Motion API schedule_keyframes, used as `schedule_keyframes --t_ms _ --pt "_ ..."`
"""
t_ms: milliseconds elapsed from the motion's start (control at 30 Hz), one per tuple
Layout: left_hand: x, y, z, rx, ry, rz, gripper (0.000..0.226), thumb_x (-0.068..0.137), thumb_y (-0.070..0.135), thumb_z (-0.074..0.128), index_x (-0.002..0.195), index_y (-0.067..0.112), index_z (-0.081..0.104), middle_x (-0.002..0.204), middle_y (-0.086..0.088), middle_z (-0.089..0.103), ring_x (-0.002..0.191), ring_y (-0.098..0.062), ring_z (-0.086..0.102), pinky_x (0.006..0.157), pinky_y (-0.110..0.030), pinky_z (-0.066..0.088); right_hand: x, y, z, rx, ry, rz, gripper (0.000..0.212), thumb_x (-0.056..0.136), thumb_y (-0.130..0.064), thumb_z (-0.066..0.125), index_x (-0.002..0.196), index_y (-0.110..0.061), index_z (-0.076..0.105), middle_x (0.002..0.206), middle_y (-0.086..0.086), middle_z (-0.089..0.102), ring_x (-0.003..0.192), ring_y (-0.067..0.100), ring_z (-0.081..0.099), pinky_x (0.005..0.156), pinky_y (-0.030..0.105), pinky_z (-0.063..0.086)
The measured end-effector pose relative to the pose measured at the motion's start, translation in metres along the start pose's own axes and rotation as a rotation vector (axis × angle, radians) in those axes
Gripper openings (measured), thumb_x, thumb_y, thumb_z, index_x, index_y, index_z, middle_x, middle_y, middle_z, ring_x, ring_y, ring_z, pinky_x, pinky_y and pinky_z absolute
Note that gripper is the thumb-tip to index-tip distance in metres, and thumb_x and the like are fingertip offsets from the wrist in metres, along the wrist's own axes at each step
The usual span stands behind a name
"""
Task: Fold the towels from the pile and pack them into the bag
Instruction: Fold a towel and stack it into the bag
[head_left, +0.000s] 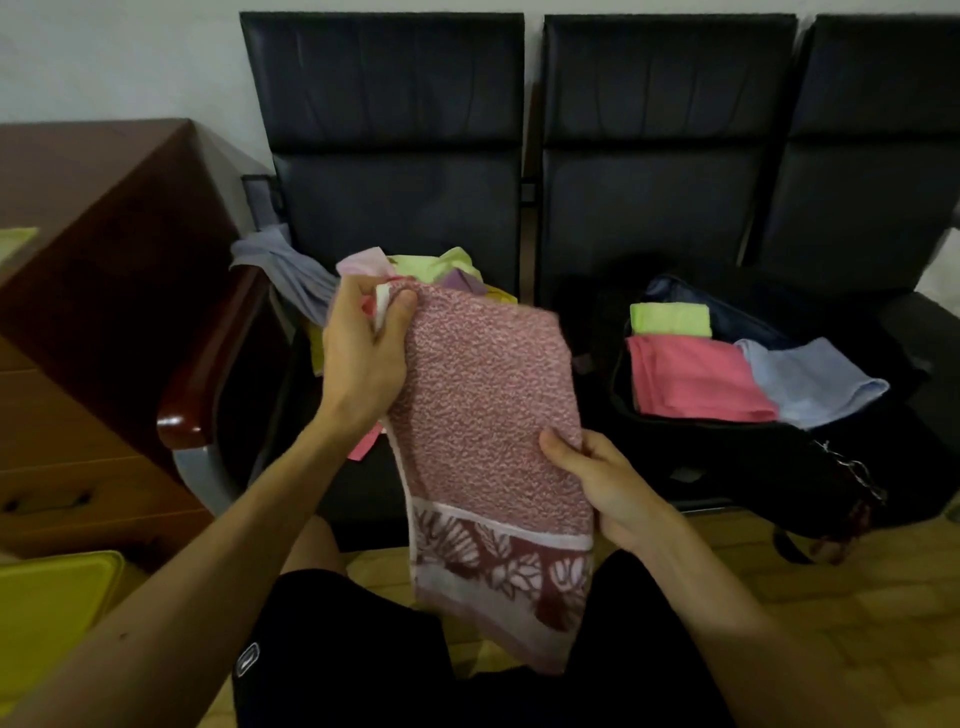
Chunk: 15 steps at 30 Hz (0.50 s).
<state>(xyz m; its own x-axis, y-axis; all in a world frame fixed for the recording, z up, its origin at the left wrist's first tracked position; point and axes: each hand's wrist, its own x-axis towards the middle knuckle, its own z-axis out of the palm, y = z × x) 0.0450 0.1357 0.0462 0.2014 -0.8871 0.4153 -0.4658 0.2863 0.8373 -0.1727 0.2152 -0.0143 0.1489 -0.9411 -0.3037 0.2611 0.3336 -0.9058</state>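
1. Pile (431, 265), far on the left seat (395, 208): loose towels may slide off.
2. Left hand (363, 353) pinches the pink towel (483, 405) by its top corners; a slack pinch would undo the fold.
3. Right hand (602, 483) grips its right edge.
4. Bag (727, 447), on the right seat (649, 208), holds folded towels (691, 379).

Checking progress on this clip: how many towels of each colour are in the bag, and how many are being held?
Green towel: 1
Pink towel: 1
Blue towel: 1
Patterned towel, held: 1
Total: 4, with 3 in the bag
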Motion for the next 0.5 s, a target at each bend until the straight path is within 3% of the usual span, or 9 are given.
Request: schedule_keyframes --t_ms 100,200,267,400,500 --pt "0.004 -0.009 0.006 -0.243 -0.022 -0.343 0.025 0.096 0.039 0.061 0.105 0.016 0.058 0.098 0.005 0.063 0.087 -0.003 0.061 0.072 -0.017 0.048 -0.003 -0.004 0.008 0.052 -0.004 0.041 0.031 0.08 -0.03 0.062 0.102 -0.01 0.07 0.097 0.003 0.077 0.088 0.017 0.073 0.069 0.024 0.057" --pt "0.0 -0.017 0.004 -0.848 -0.344 -0.765 0.066 0.088 0.056 0.061 0.134 0.009 0.054 0.126 -0.014 0.066 0.114 -0.027 0.065 0.096 -0.041 0.051 -0.003 -0.013 0.017 0.129 -0.009 0.037 0.037 0.078 -0.032 0.063 0.109 -0.012 0.068 0.1 0.004 0.076 0.091 0.02 0.073 0.071 0.028 0.059" --pt "-0.01 -0.028 0.003 -1.09 -0.488 -0.826 0.079 0.086 0.07 0.052 0.142 0.014 0.049 0.137 -0.016 0.059 0.126 -0.035 0.057 0.109 -0.052 0.039 -0.001 -0.02 0.021 0.166 -0.002 0.036 0.036 0.078 -0.032 0.062 0.108 -0.014 0.069 0.1 0.004 0.077 0.09 0.02 0.074 0.069 0.029 0.059" --pt "-0.037 -0.05 0.004 -1.242 -0.635 -0.895 0.09 0.084 0.08 0.036 0.142 0.013 0.052 0.143 -0.02 0.052 0.131 -0.041 0.05 0.113 -0.062 0.03 0.008 -0.03 0.023 0.19 0.001 0.018 0.036 0.078 -0.034 0.062 0.108 -0.014 0.069 0.1 0.005 0.076 0.09 0.021 0.074 0.068 0.031 0.059" --pt "-0.047 -0.056 0.0 -1.229 -0.743 -0.873 0.093 0.076 0.076 0.058 0.14 0.01 0.054 0.145 -0.023 0.049 0.135 -0.043 0.045 0.113 -0.063 0.029 0.014 -0.034 0.023 0.2 0.003 0.029 0.049 0.077 -0.039 0.064 0.119 -0.015 0.065 0.107 0.006 0.075 0.096 0.022 0.073 0.072 0.032 0.059"
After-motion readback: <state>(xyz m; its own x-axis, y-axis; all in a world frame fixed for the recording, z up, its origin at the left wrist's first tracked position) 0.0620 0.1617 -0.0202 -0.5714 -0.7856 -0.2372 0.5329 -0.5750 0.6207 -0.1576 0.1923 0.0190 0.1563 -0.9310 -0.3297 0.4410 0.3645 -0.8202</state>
